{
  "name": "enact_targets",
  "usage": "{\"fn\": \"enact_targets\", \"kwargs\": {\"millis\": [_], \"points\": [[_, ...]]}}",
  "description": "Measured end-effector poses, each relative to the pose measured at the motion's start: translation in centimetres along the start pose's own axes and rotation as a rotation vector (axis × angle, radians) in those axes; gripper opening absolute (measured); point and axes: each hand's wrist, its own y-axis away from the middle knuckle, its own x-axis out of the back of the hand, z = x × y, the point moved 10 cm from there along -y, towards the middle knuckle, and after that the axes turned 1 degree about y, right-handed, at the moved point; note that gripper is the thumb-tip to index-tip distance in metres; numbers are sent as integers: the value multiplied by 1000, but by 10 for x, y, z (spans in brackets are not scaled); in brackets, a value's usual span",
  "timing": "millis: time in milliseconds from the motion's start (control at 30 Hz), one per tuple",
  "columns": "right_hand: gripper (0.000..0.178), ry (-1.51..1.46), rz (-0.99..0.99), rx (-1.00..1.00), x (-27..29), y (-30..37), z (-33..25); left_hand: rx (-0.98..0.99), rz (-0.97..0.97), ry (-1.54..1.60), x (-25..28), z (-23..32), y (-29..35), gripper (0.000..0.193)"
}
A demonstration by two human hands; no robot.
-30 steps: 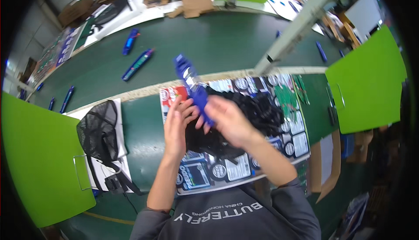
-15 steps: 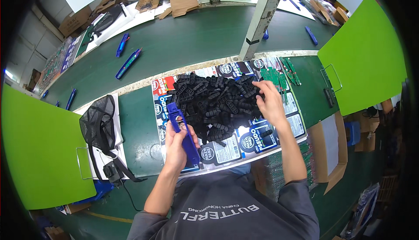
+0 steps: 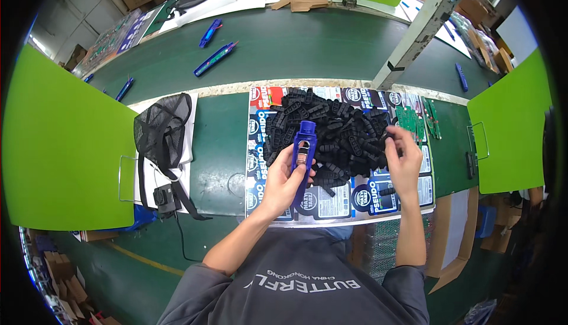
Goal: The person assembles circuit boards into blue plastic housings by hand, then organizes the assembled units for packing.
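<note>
My left hand (image 3: 284, 184) is wrapped round a long blue plastic housing (image 3: 306, 147) with an oval opening near its upper end; a small metallic part shows inside. It is held almost upright in front of a heap of black ribbed rubber pieces (image 3: 331, 133). At the heap's right edge, my right hand (image 3: 405, 158) has thumb and fingers drawn together on a small black piece, partly hidden by the fingertips. One loose black piece (image 3: 387, 192) lies below that hand on the printed sheet (image 3: 331, 204).
Green circuit boards (image 3: 411, 125) lie right of the heap. A black mesh bag (image 3: 164, 130) is at left, between green panels. Beyond a metal post (image 3: 423, 32), the green belt (image 3: 284, 41) carries several blue housings (image 3: 216, 59). An open carton (image 3: 452, 236) stands lower right.
The view has turned, so the scene sits further right. The blue housing has come more upright in my left hand. My right fingers, apart before, have closed at the heap's edge.
</note>
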Motion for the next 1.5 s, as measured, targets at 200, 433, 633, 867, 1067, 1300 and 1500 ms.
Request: {"fn": "enact_targets", "kwargs": {"millis": [200, 433, 633, 867, 1067, 1300, 1500], "points": [[19, -361, -20, 21, -49, 19, -70, -36, 11, -66, -4, -5, 0, 40], [14, -144, 14, 223, -81, 22, -92, -56, -18, -21, -10, -2, 4, 45], [10, 60, 88, 244, -88, 28, -98, -105, 29, -63, -6, -4, 3, 40], [45, -144, 124, -55, -81, 34, -63, -168, 113, -264, -7, 1, 5, 29], [36, -507, -2, -216, -97, 44, -32, -403, 93, -648, -22, 20, 14, 27], [23, -374, 121, -192, -19, 27, 26, -54, 44, -252, -8, -10, 9, 38], [22, 385, 236, -339, 76, -37, 182, -31, -21, -215, -15, -8, 12, 40]]}}
